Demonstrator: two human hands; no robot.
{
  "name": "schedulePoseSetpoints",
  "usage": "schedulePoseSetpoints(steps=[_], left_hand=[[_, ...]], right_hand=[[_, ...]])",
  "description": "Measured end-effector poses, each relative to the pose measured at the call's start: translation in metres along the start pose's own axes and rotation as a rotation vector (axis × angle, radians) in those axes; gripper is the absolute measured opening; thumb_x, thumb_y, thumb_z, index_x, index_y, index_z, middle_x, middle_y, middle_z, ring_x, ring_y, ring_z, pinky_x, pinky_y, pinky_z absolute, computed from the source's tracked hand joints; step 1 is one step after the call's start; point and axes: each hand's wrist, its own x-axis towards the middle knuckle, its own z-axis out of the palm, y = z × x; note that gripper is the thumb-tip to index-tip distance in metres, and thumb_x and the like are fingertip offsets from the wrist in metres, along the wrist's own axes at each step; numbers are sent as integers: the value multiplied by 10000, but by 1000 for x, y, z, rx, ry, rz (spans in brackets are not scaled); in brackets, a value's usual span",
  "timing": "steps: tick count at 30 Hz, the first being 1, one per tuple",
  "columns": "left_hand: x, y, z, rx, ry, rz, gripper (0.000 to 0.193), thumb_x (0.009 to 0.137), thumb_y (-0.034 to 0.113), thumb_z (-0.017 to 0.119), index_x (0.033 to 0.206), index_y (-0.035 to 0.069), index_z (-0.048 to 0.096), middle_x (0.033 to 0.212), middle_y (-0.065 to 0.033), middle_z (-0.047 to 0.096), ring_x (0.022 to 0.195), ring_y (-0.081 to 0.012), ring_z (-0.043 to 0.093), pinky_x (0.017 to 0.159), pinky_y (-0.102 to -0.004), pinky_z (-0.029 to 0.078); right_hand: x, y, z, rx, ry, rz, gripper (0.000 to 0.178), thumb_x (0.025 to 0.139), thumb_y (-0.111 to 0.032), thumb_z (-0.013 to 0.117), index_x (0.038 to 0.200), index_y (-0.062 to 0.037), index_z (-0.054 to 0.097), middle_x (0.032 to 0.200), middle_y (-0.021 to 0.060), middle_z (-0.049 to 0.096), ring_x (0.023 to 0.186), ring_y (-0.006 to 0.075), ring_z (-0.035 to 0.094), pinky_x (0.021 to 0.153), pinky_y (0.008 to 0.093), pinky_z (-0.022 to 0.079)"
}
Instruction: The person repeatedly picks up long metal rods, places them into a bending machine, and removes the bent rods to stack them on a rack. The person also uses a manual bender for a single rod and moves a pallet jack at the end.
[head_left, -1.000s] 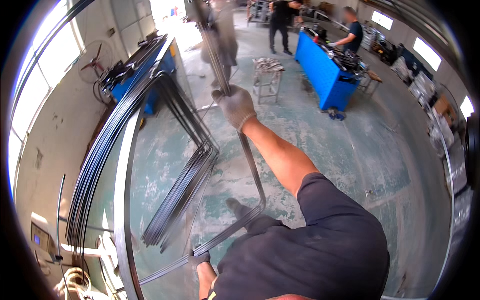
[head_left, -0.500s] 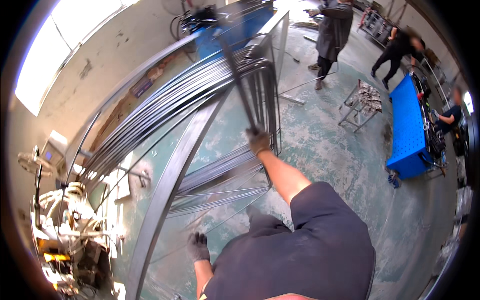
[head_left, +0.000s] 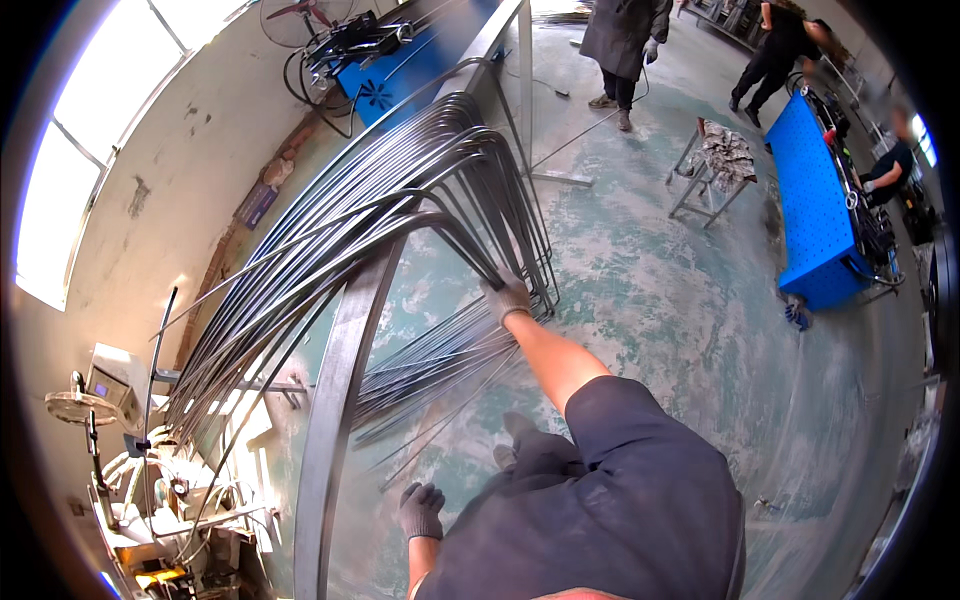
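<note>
My right hand [head_left: 507, 296], in a grey work glove, is closed around the lower ends of two or so bent metal rods [head_left: 455, 237]. These lie over the near side of a thick bundle of similar bent rods [head_left: 330, 205], draped across a grey steel beam [head_left: 345, 400]. Hidden in the glove is the exact number of rods gripped. Low at my left side, apart from the beam, my left hand [head_left: 422, 508] wears a like glove; its fingers are loosely bent and slightly apart, holding nothing.
Straight rod lengths [head_left: 440, 365] show below the bundle. Cables and equipment [head_left: 190, 490] crowd the floor at left. A blue machine [head_left: 385, 75] stands behind. To the right are a metal stool [head_left: 715, 165] with cloth on it and a blue perforated bench [head_left: 815, 210]. Several people work farther off.
My right hand has brought the raised rod down onto the near side of the bundle, where the bent rods now lie spread. My left hand has shifted slightly right and down.
</note>
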Motion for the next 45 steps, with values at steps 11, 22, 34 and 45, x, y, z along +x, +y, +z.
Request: schedulePoseSetpoints(steps=[11,22,34,45], left_hand=[[-2,67,232,395,-512,478,275,986,81,698,1240,-16,653,1085,-79,716,933,-165,674,824,-302,548],[48,150,437,431,-554,759,514,1009,172,694,1475,19,541,1388,-111,648,1180,-198,631,980,-342,524],[42,140,499,223,-440,694,416,1068,75,564,1480,33,516,1432,-176,639,1187,-289,674,1053,-420,538],[39,134,521,186,-318,774,308,1013,48,608,1316,-8,621,1270,-142,700,1092,-258,694,1029,-379,560]], right_hand=[[-9,-70,-50,-475,-47,-268,674,954,-509,733,1411,-44,559,1455,228,603,1335,389,601,1101,466,501],[29,53,-234,-328,-563,10,645,962,-457,677,1476,-81,573,1440,206,636,1347,376,598,1098,462,493],[70,482,-486,-866,-396,902,462,1008,-362,537,1320,-88,739,1430,159,674,1324,371,642,1026,466,553],[155,280,-372,-416,-347,557,541,835,-508,738,1172,-87,789,1037,142,802,975,288,764,897,418,584]])
